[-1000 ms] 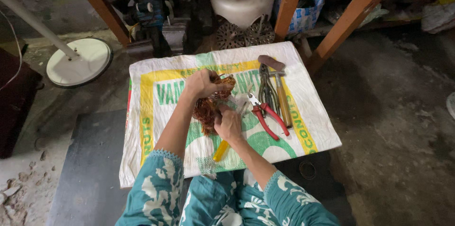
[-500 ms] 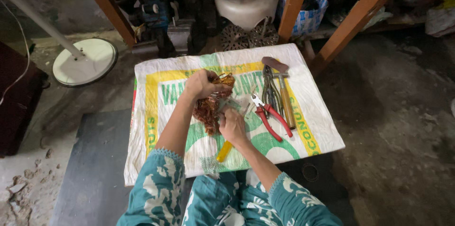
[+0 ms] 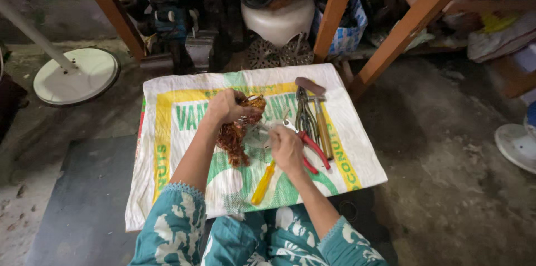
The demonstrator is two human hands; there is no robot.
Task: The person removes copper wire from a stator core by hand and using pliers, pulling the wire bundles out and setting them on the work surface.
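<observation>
On the floor, over a spread woven sack (image 3: 184, 188), the person sits working with both hands. Their left hand (image 3: 226, 107) is closed around the top of a reddish-brown tangle of copper wire (image 3: 234, 140), lifting it so its loose end hangs down onto the sack; held that way, the bundle is steady and open to the other hand. Their right hand (image 3: 286, 149) is curled just beside the tangle, its fingers folded toward the wire, though I cannot tell whether they grip a strand or a small tool. A yellow-handled screwdriver (image 3: 262, 183) lies below that hand, and red-handled pliers (image 3: 310, 149) lie just to its right, both within easy reach. Further right, a hammer with a wooden handle (image 3: 319, 121) and some dark metal tools (image 3: 302, 112) lie side by side in a row, kept off the dirt.

That sack is white with a yellow border band and large green lettering, serving as the work surface. Behind it stand slanted wooden legs (image 3: 413, 20), a white plastic container (image 3: 282, 20) and a blue-and-white patterned bag (image 3: 349, 34). A round white fan base (image 3: 75, 76) rests at left.
</observation>
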